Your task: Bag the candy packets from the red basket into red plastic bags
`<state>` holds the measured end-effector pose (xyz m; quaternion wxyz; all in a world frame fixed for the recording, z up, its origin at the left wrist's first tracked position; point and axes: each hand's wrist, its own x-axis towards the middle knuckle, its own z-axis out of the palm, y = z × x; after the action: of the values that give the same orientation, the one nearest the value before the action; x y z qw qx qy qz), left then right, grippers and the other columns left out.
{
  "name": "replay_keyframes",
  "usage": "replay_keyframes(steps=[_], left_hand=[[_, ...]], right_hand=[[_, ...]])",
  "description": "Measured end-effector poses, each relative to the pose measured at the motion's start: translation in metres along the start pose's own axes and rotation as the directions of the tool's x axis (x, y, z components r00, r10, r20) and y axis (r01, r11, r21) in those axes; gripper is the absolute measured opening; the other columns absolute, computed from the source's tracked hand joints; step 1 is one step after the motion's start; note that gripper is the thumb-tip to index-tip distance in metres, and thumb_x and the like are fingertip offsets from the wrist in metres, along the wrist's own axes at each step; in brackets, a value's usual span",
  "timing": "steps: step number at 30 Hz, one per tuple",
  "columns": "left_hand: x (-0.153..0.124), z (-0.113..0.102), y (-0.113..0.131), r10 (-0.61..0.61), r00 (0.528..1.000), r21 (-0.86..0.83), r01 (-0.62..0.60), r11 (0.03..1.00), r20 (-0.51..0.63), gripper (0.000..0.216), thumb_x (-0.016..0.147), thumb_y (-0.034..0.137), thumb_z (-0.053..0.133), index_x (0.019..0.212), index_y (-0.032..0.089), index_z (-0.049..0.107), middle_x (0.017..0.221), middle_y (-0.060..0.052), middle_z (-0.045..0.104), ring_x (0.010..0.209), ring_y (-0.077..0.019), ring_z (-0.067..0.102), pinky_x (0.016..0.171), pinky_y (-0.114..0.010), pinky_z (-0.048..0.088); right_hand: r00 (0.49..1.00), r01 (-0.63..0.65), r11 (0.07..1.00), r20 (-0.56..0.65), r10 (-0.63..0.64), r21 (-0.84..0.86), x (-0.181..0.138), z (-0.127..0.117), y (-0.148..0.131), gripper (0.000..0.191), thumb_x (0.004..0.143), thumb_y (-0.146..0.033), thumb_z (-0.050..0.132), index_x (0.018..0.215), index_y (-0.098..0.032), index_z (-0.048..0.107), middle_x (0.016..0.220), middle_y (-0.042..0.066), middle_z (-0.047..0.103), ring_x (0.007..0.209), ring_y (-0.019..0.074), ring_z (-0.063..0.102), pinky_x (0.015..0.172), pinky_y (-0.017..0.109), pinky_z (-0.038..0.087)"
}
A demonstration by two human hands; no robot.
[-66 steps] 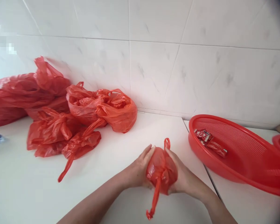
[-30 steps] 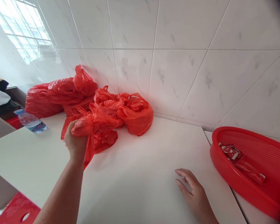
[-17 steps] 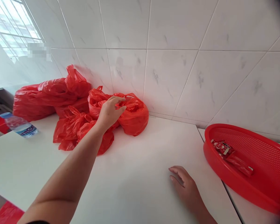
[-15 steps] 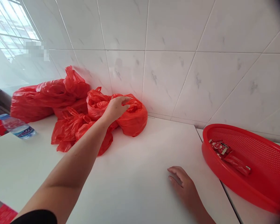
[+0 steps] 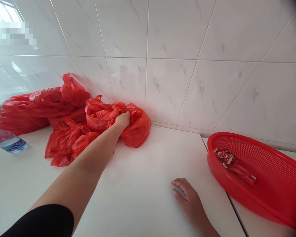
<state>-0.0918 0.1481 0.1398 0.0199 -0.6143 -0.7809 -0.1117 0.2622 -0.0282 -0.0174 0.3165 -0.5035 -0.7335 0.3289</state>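
Note:
My left hand reaches across the table and is closed on the gathered top of a red plastic bag by the wall; its fingertips are hidden in the folds. Left of that hand, a second red plastic bag bulges against the first. A knotted red plastic bag lies nearer to me, partly behind my forearm. My right hand hovers over or rests on the white tabletop, thumb and fingers apart, holding nothing.
A large red perforated basket stands at the right with small red packets inside. Larger red bags lie against the tiled wall. At the left edge, a water bottle lies on its side. A dark seam divides the tabletops.
My left hand has gone from loosely bent above the bag to closed on its top. My right hand keeps its open shape. The view has shifted slightly to the right.

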Motion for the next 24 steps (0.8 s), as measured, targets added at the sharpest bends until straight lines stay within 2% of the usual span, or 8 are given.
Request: replay_keyframes(steps=[5, 10, 13, 16, 18, 20, 22, 24], left_hand=[[0.0, -0.033, 0.004, 0.042, 0.983, -0.001, -0.043, 0.999, -0.179, 0.027, 0.089, 0.029, 0.054, 0.11, 0.014, 0.058, 0.112, -0.01, 0.06, 0.098, -0.0228, 0.059, 0.083, -0.042, 0.05], [0.001, -0.072, 0.002, 0.001, 0.913, -0.047, -0.022, 0.999, -0.408, 0.017, 0.085, 0.014, 0.047, 0.097, 0.016, 0.059, 0.115, -0.015, 0.056, 0.092, -0.0259, 0.059, 0.073, -0.038, 0.046], [-0.003, -0.09, -0.002, -0.072, 0.826, -0.164, -0.025, 0.986, -0.559, 0.02, 0.088, 0.016, 0.04, 0.101, 0.016, 0.055, 0.104, -0.008, 0.059, 0.09, -0.0199, 0.058, 0.069, -0.032, 0.045], [-0.013, -0.1, 0.003, -0.176, 0.663, -0.382, -0.179, 0.906, -0.727, 0.02, 0.089, 0.018, 0.037, 0.098, 0.012, 0.054, 0.083, 0.001, 0.058, 0.081, -0.0118, 0.056, 0.066, -0.024, 0.042], [-0.025, -0.098, 0.014, -0.2, 0.568, -0.436, -0.317, 0.843, -0.799, 0.016, 0.085, 0.013, 0.043, 0.096, 0.011, 0.053, 0.079, 0.003, 0.056, 0.076, -0.0095, 0.055, 0.064, -0.021, 0.042], [-0.043, -0.086, 0.031, -0.155, 0.53, -0.416, -0.418, 0.808, -0.834, 0.022, 0.079, 0.007, 0.048, 0.099, 0.014, 0.053, 0.082, 0.003, 0.058, 0.077, -0.0103, 0.057, 0.067, -0.021, 0.045], [-0.065, -0.062, 0.049, -0.023, 0.578, -0.371, -0.492, 0.788, -0.815, 0.031, 0.075, 0.005, 0.05, 0.104, 0.017, 0.052, 0.093, 0.001, 0.061, 0.087, -0.0138, 0.059, 0.076, -0.025, 0.048], [-0.088, -0.026, 0.064, 0.175, 0.643, -0.323, -0.578, 0.749, -0.746, 0.043, 0.073, 0.004, 0.051, 0.113, 0.019, 0.05, 0.11, -0.004, 0.059, 0.104, -0.0185, 0.056, 0.089, -0.03, 0.047]], right_hand=[[1.0, 0.012, 1.0, 0.009, -0.012, -0.006, 0.001, 0.0, 0.001, 0.023, 0.085, -0.032, 0.047, 0.097, -0.025, 0.065, 0.11, 0.006, 0.062, 0.098, 0.0207, 0.061, 0.071, 0.027, 0.054], [0.999, 0.004, 1.0, 0.032, -0.003, -0.012, 0.0, 0.0, 0.002, 0.023, 0.087, -0.033, 0.046, 0.098, -0.025, 0.063, 0.111, 0.007, 0.06, 0.1, 0.0209, 0.059, 0.069, 0.027, 0.053], [0.999, -0.009, 1.0, 0.053, 0.01, -0.012, 0.0, 0.0, 0.001, 0.022, 0.087, -0.032, 0.045, 0.098, -0.025, 0.062, 0.112, 0.006, 0.059, 0.101, 0.0201, 0.059, 0.069, 0.027, 0.052], [0.998, -0.023, 1.0, 0.055, 0.023, -0.009, 0.0, 0.0, -0.002, 0.021, 0.087, -0.032, 0.045, 0.098, -0.025, 0.062, 0.112, 0.005, 0.059, 0.101, 0.0199, 0.058, 0.068, 0.026, 0.051], [0.998, -0.04, 0.999, 0.057, 0.04, -0.01, -0.001, -0.001, -0.004, 0.021, 0.086, -0.031, 0.045, 0.098, -0.025, 0.062, 0.112, 0.005, 0.059, 0.1, 0.0201, 0.059, 0.066, 0.026, 0.05], [0.997, -0.056, 0.998, 0.053, 0.057, -0.009, -0.001, 0.0, -0.005, 0.022, 0.086, -0.031, 0.045, 0.1, -0.026, 0.061, 0.113, 0.005, 0.058, 0.1, 0.0202, 0.058, 0.065, 0.026, 0.05], [0.999, -0.055, 0.998, 0.002, 0.055, 0.005, -0.001, 0.0, -0.005, 0.026, 0.085, -0.031, 0.047, 0.108, -0.027, 0.059, 0.117, 0.005, 0.056, 0.1, 0.0199, 0.058, 0.07, 0.028, 0.052], [0.993, -0.057, 0.998, -0.098, 0.06, 0.034, -0.001, 0.002, -0.004, 0.035, 0.084, -0.031, 0.05, 0.118, -0.026, 0.053, 0.118, 0.006, 0.055, 0.098, 0.0198, 0.059, 0.076, 0.031, 0.052]])
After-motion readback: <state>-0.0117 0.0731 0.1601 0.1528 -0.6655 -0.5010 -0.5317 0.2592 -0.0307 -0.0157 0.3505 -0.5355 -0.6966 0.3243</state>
